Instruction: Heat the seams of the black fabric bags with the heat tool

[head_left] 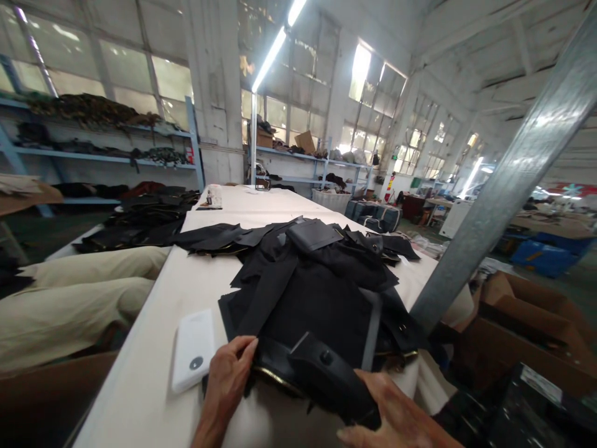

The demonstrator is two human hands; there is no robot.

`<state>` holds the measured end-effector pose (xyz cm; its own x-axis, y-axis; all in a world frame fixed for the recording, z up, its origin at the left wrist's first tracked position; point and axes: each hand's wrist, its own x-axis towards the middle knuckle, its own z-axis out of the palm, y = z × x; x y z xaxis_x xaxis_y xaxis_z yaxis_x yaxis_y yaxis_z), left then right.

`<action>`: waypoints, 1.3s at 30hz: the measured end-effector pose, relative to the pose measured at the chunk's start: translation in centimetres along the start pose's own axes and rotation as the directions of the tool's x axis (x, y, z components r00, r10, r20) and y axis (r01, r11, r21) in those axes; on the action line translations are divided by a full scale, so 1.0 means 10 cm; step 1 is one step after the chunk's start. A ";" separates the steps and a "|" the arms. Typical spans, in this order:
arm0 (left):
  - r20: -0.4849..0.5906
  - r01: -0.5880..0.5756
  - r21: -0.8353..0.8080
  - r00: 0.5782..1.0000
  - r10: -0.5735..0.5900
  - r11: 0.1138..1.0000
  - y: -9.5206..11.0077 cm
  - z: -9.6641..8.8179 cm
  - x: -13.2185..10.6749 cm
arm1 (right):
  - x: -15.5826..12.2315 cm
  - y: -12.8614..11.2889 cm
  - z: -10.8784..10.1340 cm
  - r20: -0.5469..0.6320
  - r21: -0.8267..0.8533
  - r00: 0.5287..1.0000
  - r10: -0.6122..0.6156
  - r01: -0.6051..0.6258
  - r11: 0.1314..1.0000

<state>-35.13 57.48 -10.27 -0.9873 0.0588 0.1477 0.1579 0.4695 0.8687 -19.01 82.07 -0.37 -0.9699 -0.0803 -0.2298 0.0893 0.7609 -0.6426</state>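
Note:
My left hand (231,370) pinches the near left edge of a black fabric panel (317,311), close to a gold-toothed zipper (275,378). In my right hand (385,407) is a smooth black piece with a round stud (331,376); fingers and thumb close around its near end. Whether this piece is joined to the panel, I cannot tell. Beyond my hands, more black cut pieces (214,238) lie heaped, with a flat black rectangle (314,235) on top. A white box-shaped device with a dark round spot (193,351) rests beside my left hand.
The white table (144,373) runs away from me. A slanted metal post (504,168) stands at its right, near open cardboard boxes (527,330). At left are a person's light trousers (93,292) and stacked black pieces (140,218). Blue shelves (102,152) line the wall.

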 end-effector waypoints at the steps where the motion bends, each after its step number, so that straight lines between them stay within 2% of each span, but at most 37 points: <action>1: 0.049 0.042 -0.083 0.998 -0.038 0.996 0.02 -0.02 -0.01 | 0.03 0.03 0.03 0.006 -0.005 1.000 -0.011 0.012 1.000; 2: 0.086 0.081 -0.159 0.994 -0.068 0.984 0.03 -0.02 -0.03 | 0.08 0.06 0.07 0.020 -0.023 0.999 -0.048 0.049 0.999; 4: 0.124 0.137 -0.281 0.987 -0.106 0.950 0.05 -0.02 -0.06 | 0.18 0.13 0.15 0.032 -0.107 0.980 -0.199 0.201 0.974; 7: 0.129 0.162 -0.386 0.984 -0.121 0.908 0.05 -0.01 -0.12 | 0.32 0.19 0.26 0.075 -0.327 0.890 -0.449 0.448 0.832; 9: 0.132 0.166 -0.423 0.984 -0.121 0.891 0.02 0.00 -0.14 | 0.39 0.19 0.31 0.135 -0.436 0.857 -0.498 0.502 0.746; 12: 0.174 0.175 -0.462 0.979 -0.105 0.869 -0.04 0.04 -0.14 | 0.49 0.15 0.36 0.136 -0.462 0.854 -0.502 0.503 0.731; 15: 0.228 0.201 -0.488 0.969 -0.098 0.850 -0.11 0.11 -0.14 | 0.60 0.12 0.39 0.055 -0.343 0.868 -0.494 0.481 0.807; 16: 0.217 0.206 -0.487 0.970 -0.111 0.848 -0.12 0.14 -0.15 | 0.64 0.11 0.39 0.042 -0.316 0.874 -0.485 0.472 0.823; 18: 0.108 0.186 -0.454 0.982 -0.154 0.871 -0.13 0.18 -0.21 | 0.68 0.06 0.37 0.041 -0.239 0.901 -0.431 0.428 0.872; 21: -0.137 0.132 -0.283 0.975 -0.176 0.950 -0.13 0.25 -0.42 | 0.67 -0.04 0.33 0.093 0.022 0.959 -0.266 0.265 0.964; 23: -0.197 0.149 -0.137 0.965 -0.175 0.979 -0.12 0.32 -0.58 | 0.62 -0.11 0.30 0.109 0.167 0.982 -0.156 0.137 0.976; 25: -0.189 0.171 -0.039 0.966 -0.175 0.985 -0.08 0.41 -0.70 | 0.59 -0.14 0.28 0.084 0.227 0.990 -0.116 0.095 0.969; 28: -0.187 0.189 -0.042 0.963 -0.193 0.981 0.01 0.50 -0.76 | 0.56 -0.15 0.26 0.093 0.294 0.989 -0.115 0.083 0.952; 34: -0.109 0.241 0.020 0.965 -0.237 0.970 0.17 0.48 -0.59 | 0.59 -0.13 0.25 0.075 0.356 0.985 -0.157 0.121 0.927; 36: -0.086 0.235 -0.050 0.967 -0.239 0.971 0.16 0.45 -0.56 | 0.59 -0.11 0.24 0.070 0.368 0.984 -0.164 0.128 0.921; 39: -0.002 0.250 -0.271 0.966 -0.260 0.930 0.12 0.40 -0.52 | 0.58 -0.08 0.22 0.062 0.344 0.982 -0.179 0.148 0.927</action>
<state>-29.87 61.28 -11.88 -0.9944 -0.0670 -0.0822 -0.0947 0.2124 0.9726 -24.19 79.63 -2.77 -0.9542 -0.2555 -0.1558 0.0175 0.4720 -0.8814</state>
